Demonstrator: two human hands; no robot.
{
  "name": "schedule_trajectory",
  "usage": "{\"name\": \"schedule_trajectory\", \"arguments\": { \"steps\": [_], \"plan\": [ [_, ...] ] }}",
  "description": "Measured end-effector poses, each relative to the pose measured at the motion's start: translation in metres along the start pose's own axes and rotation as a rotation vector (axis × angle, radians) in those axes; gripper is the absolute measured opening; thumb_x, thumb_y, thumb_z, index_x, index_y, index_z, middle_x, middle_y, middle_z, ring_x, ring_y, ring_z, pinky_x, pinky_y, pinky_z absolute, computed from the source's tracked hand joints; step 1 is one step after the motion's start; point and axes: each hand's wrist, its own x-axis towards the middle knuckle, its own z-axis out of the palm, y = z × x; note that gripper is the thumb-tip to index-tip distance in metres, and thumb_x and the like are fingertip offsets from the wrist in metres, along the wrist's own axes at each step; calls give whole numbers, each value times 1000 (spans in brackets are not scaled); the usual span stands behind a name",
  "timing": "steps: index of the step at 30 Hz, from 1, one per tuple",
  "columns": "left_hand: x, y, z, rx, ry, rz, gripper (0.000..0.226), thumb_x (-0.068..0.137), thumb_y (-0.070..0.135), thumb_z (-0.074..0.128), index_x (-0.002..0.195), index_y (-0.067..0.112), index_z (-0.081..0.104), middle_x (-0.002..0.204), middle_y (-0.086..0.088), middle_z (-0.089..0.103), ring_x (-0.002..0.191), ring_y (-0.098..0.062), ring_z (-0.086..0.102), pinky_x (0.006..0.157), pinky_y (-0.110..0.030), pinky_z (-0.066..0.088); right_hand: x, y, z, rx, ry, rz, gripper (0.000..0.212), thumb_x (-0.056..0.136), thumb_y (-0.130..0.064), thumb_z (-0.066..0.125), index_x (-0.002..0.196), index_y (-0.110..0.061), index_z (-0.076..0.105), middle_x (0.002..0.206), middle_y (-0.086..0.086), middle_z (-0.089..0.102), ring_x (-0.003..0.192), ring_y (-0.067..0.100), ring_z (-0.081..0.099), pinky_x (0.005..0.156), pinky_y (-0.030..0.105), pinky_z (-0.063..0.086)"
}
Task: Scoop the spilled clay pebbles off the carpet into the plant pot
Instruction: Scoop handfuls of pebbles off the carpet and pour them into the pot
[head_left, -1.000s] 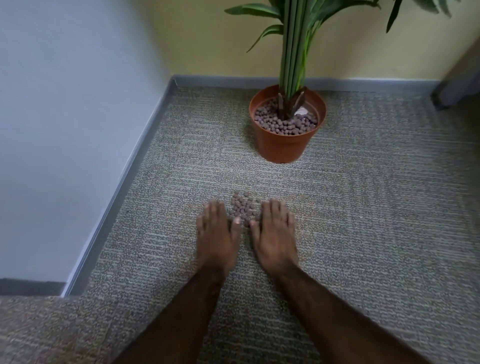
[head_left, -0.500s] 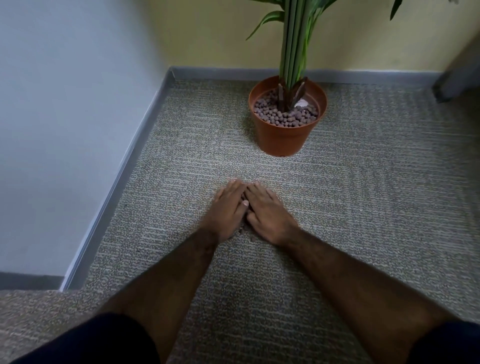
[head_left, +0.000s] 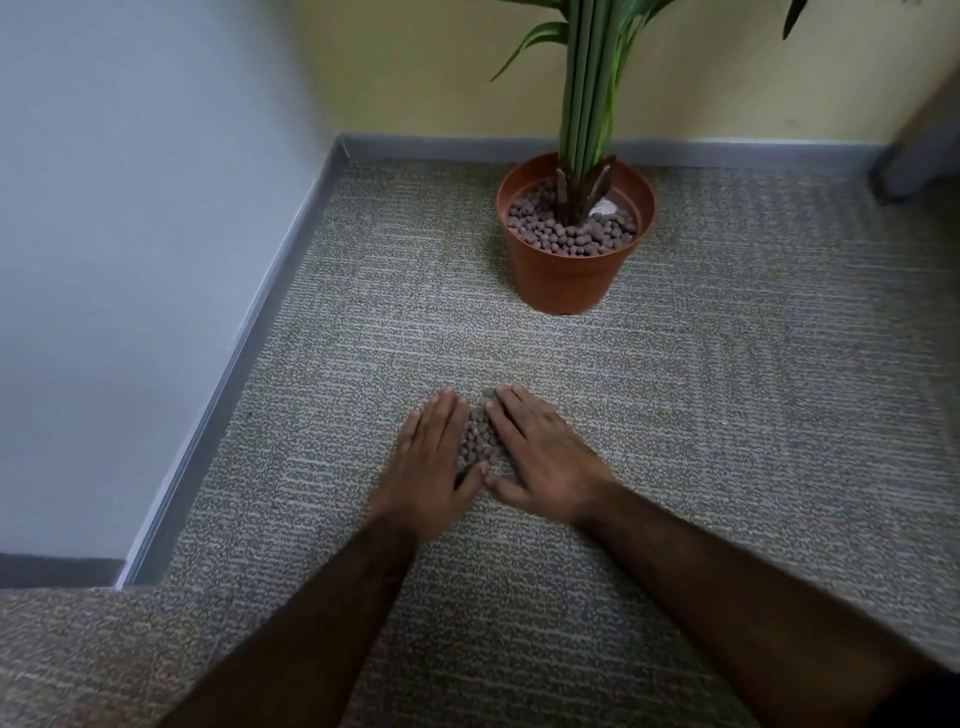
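Open carpet (head_left: 519, 353) between the spilled clay pebbles (head_left: 480, 439) and the plant pot (head_left: 569, 275), nothing lying across it. Above the pot rim, crowded at centre by upright stems (head_left: 589, 88) (clearer toward the near edge). Wall (head_left: 130, 260) close on the left.

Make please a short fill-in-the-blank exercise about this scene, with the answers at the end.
1. The spilled pebbles lie on the carpet between the two ____.
2. The pot has the colour ____.
3. The left hand and the right hand lie with their palms facing ____.
4. The pot stands beyond the hands, near the ____ wall.

Answers: hands; orange-brown; down; yellow
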Motion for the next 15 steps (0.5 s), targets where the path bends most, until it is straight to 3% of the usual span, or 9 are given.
{"name": "schedule_trajectory", "arguments": {
  "steps": [4,7,9,11,15],
  "plan": [
    [24,-1,-4,-16,-13,53,74,101,49,30,163,13,12,172,-5,4,158,-16,-4,128,-41,0,14,-5,-3,22,20,-1,80,101,-59,26,165,-13,12,172,13,5,160,27,0,130,45,5],
    [40,0,-9,-20,11,101,67,100,42,33,159,11,27,166,-8,26,155,-21,17,127,-44,13,22,-3,-7,-12,76,-41,64,103,-46,35,156,-10,33,164,17,27,154,31,22,127,48,20],
    [47,3,-10,-25,85,98,55,98,35,42,148,13,42,150,-9,46,142,-24,38,120,-43,27,27,-2,-9,-80,158,-77,47,101,-42,40,135,-13,51,145,14,46,136,30,44,114,48,37],
    [49,7,-11,20,163,108,39,93,31,49,129,16,51,127,-6,55,118,-25,51,106,-42,38,31,-1,-11,-157,227,-103,35,98,-41,43,116,-15,58,124,8,54,113,27,51,97,43,43],
    [46,9,-10,88,209,109,20,93,29,52,107,15,55,103,-5,53,94,-24,49,89,-42,42,35,0,-8,-218,296,-98,23,97,-38,48,102,-18,57,104,5,55,93,24,51,81,42,45]
  ]
}}
